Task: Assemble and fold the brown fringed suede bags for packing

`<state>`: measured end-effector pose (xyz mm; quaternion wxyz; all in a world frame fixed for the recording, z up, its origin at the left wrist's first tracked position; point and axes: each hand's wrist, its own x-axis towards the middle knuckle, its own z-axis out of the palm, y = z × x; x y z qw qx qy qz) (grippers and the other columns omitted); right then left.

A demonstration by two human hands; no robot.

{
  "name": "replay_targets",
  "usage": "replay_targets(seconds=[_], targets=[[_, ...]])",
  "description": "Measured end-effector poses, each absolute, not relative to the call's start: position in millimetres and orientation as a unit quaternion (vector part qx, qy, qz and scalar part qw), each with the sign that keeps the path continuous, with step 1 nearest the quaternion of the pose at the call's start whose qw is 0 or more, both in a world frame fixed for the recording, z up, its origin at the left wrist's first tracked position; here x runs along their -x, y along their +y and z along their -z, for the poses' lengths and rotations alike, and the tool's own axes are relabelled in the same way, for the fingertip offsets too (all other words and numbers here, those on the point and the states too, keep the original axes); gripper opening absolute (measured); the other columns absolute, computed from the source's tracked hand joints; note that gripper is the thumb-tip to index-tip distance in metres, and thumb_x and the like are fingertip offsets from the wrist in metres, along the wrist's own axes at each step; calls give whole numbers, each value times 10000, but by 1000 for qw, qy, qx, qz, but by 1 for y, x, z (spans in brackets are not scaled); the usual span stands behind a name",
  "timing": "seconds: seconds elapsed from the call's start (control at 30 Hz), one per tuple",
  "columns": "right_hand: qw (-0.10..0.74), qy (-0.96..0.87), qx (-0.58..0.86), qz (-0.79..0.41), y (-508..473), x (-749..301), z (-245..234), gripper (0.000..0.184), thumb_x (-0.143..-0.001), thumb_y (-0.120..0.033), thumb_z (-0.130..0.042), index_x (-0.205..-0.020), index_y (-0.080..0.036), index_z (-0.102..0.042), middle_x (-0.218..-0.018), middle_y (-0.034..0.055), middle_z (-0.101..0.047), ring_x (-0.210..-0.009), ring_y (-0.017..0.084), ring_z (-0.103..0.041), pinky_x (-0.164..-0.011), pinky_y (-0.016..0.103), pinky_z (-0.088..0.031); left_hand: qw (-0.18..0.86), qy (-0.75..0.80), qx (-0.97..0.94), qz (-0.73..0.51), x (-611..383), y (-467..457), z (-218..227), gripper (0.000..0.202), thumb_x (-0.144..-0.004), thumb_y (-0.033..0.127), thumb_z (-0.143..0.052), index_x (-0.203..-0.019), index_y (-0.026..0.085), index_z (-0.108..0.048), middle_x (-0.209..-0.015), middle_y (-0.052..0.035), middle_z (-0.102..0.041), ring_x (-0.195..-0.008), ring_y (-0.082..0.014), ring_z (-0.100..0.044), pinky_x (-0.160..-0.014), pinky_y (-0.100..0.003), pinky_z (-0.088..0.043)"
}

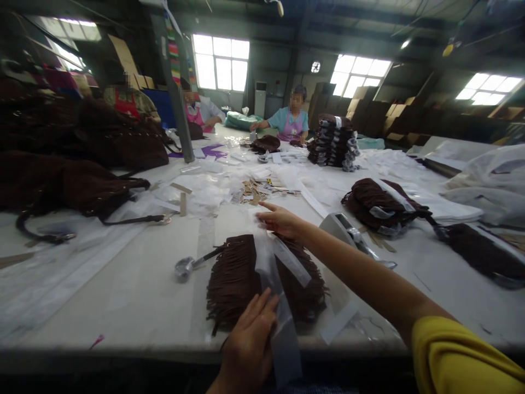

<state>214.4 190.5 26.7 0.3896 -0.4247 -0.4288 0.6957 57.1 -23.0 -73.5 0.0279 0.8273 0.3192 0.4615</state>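
Note:
A dark brown fringed bag (233,279) lies at the table's front edge before me. A long translucent white strip (266,257) runs down its middle and hangs over the edge. My left hand (250,334) rests on the near part of the bag and strip, fingers stretched out. Beyond the bag, my right hand (281,219) has its fingertips on the strip's far end; they are slightly blurred. A shorter white strip (293,260) lies slanting on the bag's right half. To the left sticks out a strap end wrapped in clear plastic (184,268).
A grey tape dispenser (346,232) stands right of my forearm. Brown bags (82,180) pile up at left; wrapped ones (381,205) lie at right. Paper scraps (254,191) litter the middle. A metal post (180,109) rises from the table. Co-workers (291,120) sit across.

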Motion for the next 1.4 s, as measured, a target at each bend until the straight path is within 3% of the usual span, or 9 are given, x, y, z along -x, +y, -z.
replay_targets(seconds=[0.27,0.47,0.63,0.8,0.9,1.0,1.13,1.27,1.4], targets=[[381,-433,425,-698,229,-217,-53,552,-824,-82,-679,-1332,-262,-556,-1105,15,-700,-704,71,-644,-589,146,-521,-24,350,-841,-412,-58,-21,83,395,-883,69,-445,-1265,69,-547,-1295,-130,-636,-1307,-225,-510,-1050,-350,-494],[490,-584,410,-501,273,-204,-58,480,-840,-101,-641,-1297,-237,-588,-1287,31,-641,-999,112,-629,-842,217,-515,-114,302,-863,-389,-58,-16,91,446,-905,46,-327,-1248,96,-607,-1279,-86,-653,-1293,-213,-524,-1096,-370,-440],[386,-671,479,-414,292,-201,-19,455,-801,-76,-642,-1250,-151,-626,-1099,92,-719,-866,133,-658,-752,226,-537,-207,296,-870,-335,-56,-19,101,457,-940,76,-366,-1340,152,-572,-1358,-97,-593,-1311,-262,-499,-1176,-467,-291],[244,-725,534,-360,286,-215,0,564,-691,-174,-798,-1236,-195,-652,-754,10,-726,-610,140,-641,-607,239,-555,-246,293,-862,-332,-56,-18,110,434,-969,107,-362,-1340,169,-578,-1344,-91,-605,-1286,-257,-528,-1203,-488,-204],[211,-756,545,-296,268,-231,-12,491,-767,-240,-770,-1244,-257,-654,-915,50,-745,-819,207,-686,-752,288,-553,-243,296,-861,-335,-57,-17,110,460,-958,79,-348,-1348,175,-572,-1333,-84,-615,-1285,-251,-530,-1207,-488,-188],[194,-777,554,-226,231,-254,-25,327,-849,-213,-677,-1174,-242,-702,-1165,107,-694,-1122,284,-606,-968,349,-450,-224,301,-865,-333,-57,-18,107,469,-950,68,-339,-1351,156,-567,-1354,-83,-598,-1304,-244,-510,-1211,-470,-174],[159,-774,587,-177,168,-289,-20,280,-915,-280,-581,-1136,-170,-714,-1161,157,-683,-1130,318,-592,-1021,402,-386,-194,315,-866,-335,-58,-22,100,476,-943,43,-321,-1330,141,-582,-1376,-80,-581,-1328,-228,-484,-1214,-445,-180],[202,-697,648,-231,131,-314,5,460,-893,-412,-620,-1265,-142,-616,-1207,171,-650,-1098,305,-604,-990,402,-427,-158,329,-862,-351,-59,-25,95,490,-932,23,-316,-1324,144,-583,-1391,-69,-568,-1337,-204,-474,-1208,-407,-230],[297,-577,620,-440,127,-323,27,556,-1001,-563,-298,-1242,-157,-591,-1062,133,-699,-907,222,-678,-825,355,-537,-136,337,-873,-326,-58,-28,94,507,-922,37,-350,-1384,154,-521,-1441,-61,-517,-1368,-204,-434,-1199,-406,-267]])
